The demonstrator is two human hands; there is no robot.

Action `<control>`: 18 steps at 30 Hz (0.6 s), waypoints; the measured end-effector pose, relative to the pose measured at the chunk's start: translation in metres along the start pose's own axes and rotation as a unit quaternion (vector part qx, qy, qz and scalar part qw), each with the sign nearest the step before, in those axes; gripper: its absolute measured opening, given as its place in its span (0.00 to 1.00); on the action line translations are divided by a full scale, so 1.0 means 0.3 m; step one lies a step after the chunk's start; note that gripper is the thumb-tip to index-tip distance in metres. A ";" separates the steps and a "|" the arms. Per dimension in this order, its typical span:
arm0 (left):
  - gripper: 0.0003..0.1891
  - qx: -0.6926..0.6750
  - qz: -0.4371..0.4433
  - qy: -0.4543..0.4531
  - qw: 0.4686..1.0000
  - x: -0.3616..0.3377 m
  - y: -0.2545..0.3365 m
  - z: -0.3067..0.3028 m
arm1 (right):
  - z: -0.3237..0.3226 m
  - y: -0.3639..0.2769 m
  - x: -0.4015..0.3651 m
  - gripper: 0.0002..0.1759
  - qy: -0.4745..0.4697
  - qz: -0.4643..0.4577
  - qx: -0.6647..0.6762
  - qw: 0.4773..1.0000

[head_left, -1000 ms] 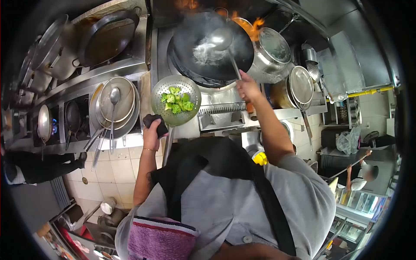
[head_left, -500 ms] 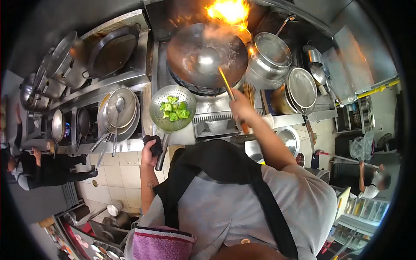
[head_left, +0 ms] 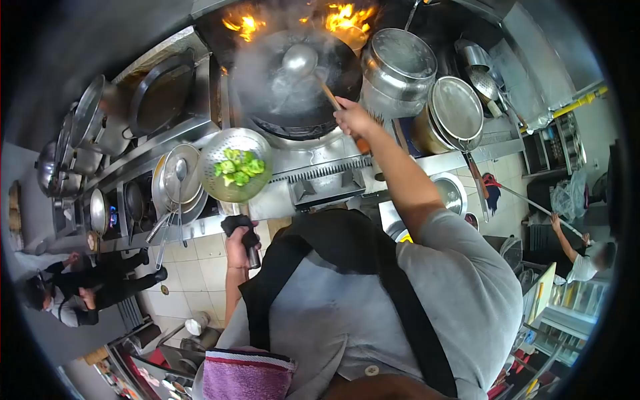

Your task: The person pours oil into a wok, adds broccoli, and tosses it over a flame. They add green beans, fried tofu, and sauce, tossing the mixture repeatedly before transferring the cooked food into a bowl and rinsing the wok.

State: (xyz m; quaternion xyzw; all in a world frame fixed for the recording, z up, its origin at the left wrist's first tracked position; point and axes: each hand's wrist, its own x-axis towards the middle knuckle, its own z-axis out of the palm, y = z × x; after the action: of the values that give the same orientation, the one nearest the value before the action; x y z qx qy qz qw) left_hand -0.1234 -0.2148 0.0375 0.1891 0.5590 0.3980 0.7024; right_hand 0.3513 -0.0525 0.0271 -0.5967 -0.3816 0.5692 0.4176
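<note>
The right hand, at 1 o'clock from the middle of the view, is gripping a ladle by its brown handle, fingers wrapped firmly round it. The ladle's bowl is hanging over or in a large dark wok at 12 o'clock (steam is veiling the inside, so whether the metal is touching the bottom I cannot tell). Behind the wok, flames are flaring at 12 o'clock, with a smaller burst showing towards 11.

The left hand, at 8 o'clock, is clasping a dark cloth around the handle of a perforated strainer, the handle's end poking out beside the palm. The strainer's bowl is sitting at 10 o'clock, just beside the wok, and green broccoli pieces are lying heaped in its middle.

A steel pot is standing at 1 o'clock, to the wok's right, and a round sieve is resting on another pot at 2 o'clock. Stacked pans are sitting at 9 o'clock, holding a long spoon. At 3 o'clock, another person is holding a long pole.
</note>
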 end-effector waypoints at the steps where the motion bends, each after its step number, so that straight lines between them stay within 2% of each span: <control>1: 0.17 0.026 0.036 0.000 0.999 -0.033 0.047 0.019 | 0.064 0.031 -0.033 0.42 0.124 -0.085 -0.215 0.965; 2: 0.17 0.043 0.056 0.000 0.997 -0.048 0.094 0.047 | 0.106 0.125 -0.042 0.46 0.173 -0.111 -0.351 0.914; 3: 0.17 0.060 0.076 0.001 0.995 -0.065 0.131 0.074 | 0.194 0.084 -0.151 0.45 0.185 -0.050 -0.381 0.905; 5: 0.15 0.082 0.097 0.001 0.992 -0.053 0.205 0.152 | 0.187 0.195 -0.150 0.47 0.138 -0.086 -0.258 0.952; 6: 0.12 0.118 0.123 -0.006 0.985 -0.030 0.239 0.203 | 0.117 0.167 -0.160 0.46 0.052 -0.027 -0.105 0.993; 7: 0.10 0.154 0.146 -0.011 0.977 -0.008 0.262 0.251 | 0.054 0.096 -0.178 0.45 -0.037 0.037 0.052 0.997; 8: 0.09 0.204 0.173 -0.002 0.964 0.016 0.275 0.314 | 0.053 0.028 -0.197 0.44 -0.006 0.042 0.068 0.997; 9: 0.09 0.252 0.206 0.005 0.945 0.054 0.293 0.393 | 0.030 0.013 -0.180 0.43 -0.007 0.037 -0.020 0.999; 11: 0.12 0.396 0.219 0.040 0.891 0.156 0.286 0.503 | 0.063 -0.007 -0.209 0.42 0.125 -0.031 -0.215 0.968; 12: 0.14 0.465 0.319 0.048 0.825 0.274 0.244 0.516 | 0.073 0.013 -0.218 0.42 0.126 -0.037 -0.216 0.968; 13: 0.16 0.524 0.411 0.055 0.744 0.366 0.208 0.528 | 0.082 0.058 -0.221 0.42 0.162 -0.063 -0.308 0.935; 14: 0.20 0.583 0.413 0.107 0.691 0.306 0.224 0.614 | 0.077 0.084 -0.224 0.41 0.196 -0.085 -0.397 0.892; 17: 0.24 0.612 0.388 0.154 0.671 0.253 0.239 0.676 | 0.027 0.079 -0.250 0.40 0.166 -0.079 -0.389 0.903; 18: 0.27 0.608 0.398 0.158 0.668 0.262 0.237 0.640 | 0.001 0.068 -0.253 0.41 0.167 -0.094 -0.415 0.890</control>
State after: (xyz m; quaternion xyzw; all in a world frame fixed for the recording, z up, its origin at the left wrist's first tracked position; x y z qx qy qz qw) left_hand 0.0363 -0.0763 0.0964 0.7133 0.6512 0.2356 0.1073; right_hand 0.3458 -0.1305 0.0354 -0.7630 -0.5621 0.2092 0.2412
